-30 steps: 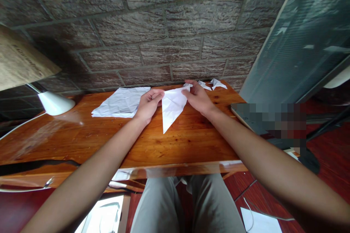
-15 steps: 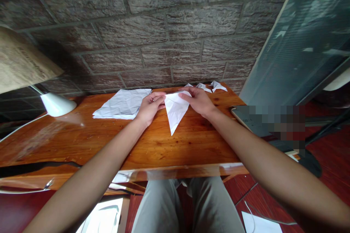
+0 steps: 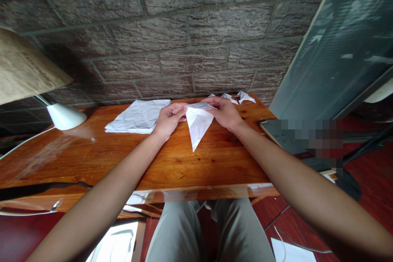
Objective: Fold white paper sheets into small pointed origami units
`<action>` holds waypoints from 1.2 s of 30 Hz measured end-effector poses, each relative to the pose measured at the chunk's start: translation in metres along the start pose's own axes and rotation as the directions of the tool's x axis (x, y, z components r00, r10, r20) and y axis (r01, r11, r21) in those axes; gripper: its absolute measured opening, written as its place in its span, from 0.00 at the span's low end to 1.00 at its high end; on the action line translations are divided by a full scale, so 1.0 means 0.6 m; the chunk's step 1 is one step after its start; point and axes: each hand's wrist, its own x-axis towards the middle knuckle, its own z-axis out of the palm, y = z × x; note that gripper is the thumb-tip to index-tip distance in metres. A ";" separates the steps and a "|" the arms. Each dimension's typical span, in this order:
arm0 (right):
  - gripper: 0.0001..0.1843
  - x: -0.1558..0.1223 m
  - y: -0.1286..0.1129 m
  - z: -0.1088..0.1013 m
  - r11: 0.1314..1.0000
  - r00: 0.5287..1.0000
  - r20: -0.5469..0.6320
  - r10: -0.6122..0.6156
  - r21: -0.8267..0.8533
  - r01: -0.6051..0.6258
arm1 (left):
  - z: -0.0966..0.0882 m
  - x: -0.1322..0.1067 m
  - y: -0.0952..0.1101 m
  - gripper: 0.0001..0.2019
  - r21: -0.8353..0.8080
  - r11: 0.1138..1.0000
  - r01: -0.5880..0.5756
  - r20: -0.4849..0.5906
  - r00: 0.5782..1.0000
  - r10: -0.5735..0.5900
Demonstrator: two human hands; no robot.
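A white folded sheet of paper (image 3: 198, 125) is held over the wooden desk, its point hanging toward me. My left hand (image 3: 169, 119) pinches its upper left corner between thumb and fingers. At the upper right edge my right hand (image 3: 224, 112) is closed on the same paper, some of its fingers hidden behind. Along the top the paper shows a shaded flap standing up between the hands. Left of my left hand lies a stack of creased white paper (image 3: 138, 118). Small folded paper pieces (image 3: 245, 97) rest at the back, beyond my right hand.
The wooden desk (image 3: 215, 168) backs onto a stone-block wall (image 3: 211, 28). On the left stands a lamp with a white base (image 3: 66, 117). A dark flat device (image 3: 276, 131) lies to the right, partly pixelated. A white sheet (image 3: 291, 250) is on the floor.
The top edge of the paper has opened up into a visible shaded flap, and my right thumb has slipped behind it. Both hands stay at nearly the same place.
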 end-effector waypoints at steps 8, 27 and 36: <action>0.17 0.000 -0.002 0.001 1.000 1.000 -0.023 0.008 0.004 -0.008 | 0.003 -0.002 0.007 0.24 0.012 0.998 -0.063 0.004 0.998 0.063; 0.16 -0.001 -0.009 0.000 0.997 0.998 -0.034 -0.054 -0.062 0.052 | 0.005 -0.002 0.001 0.24 -0.022 0.996 -0.090 0.014 0.996 0.091; 0.18 -0.006 -0.014 0.010 1.000 0.999 -0.032 -0.024 -0.014 0.024 | 0.008 -0.003 0.006 0.23 -0.026 0.996 -0.087 -0.006 0.996 0.087</action>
